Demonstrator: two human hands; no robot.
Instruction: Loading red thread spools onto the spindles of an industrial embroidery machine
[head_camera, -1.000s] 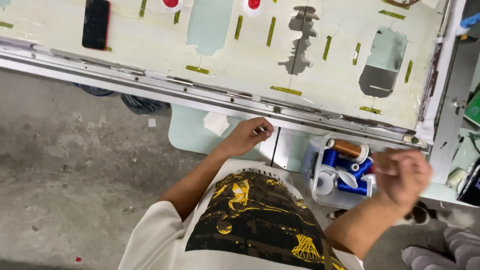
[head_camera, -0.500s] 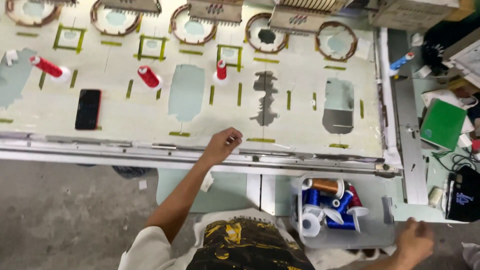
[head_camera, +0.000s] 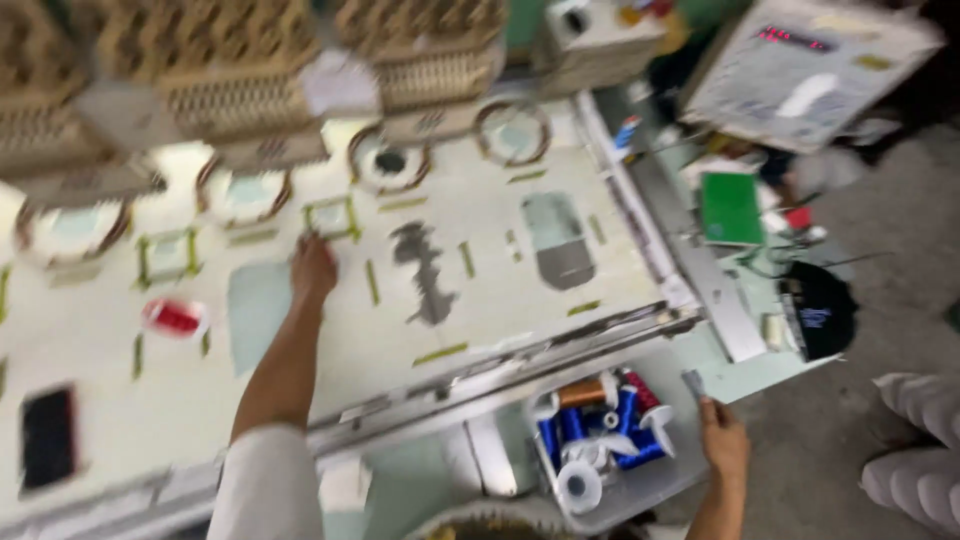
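Observation:
The view is motion-blurred. My left hand (head_camera: 312, 268) reaches far across the pale worktable (head_camera: 480, 330) and rests just below a small green-edged square frame (head_camera: 335, 216); its fingers are too blurred to read. My right hand (head_camera: 722, 440) is low at the table's near right corner. It pinches a small grey piece (head_camera: 692, 383) beside a clear box of thread spools (head_camera: 655, 478), which holds blue, copper and white spools.
A red spool (head_camera: 175, 317) and a black phone (head_camera: 47, 437) lie on the left of the table. Round hoops (head_camera: 385, 160) sit under the machine heads at the back. A green book (head_camera: 730, 207) and a black cap (head_camera: 820, 310) sit on the right shelf.
My left hand has moved from the table's front rail up across the surface to the green-edged frame. The view has tilted up and left. My right hand has risen beside the spool box.

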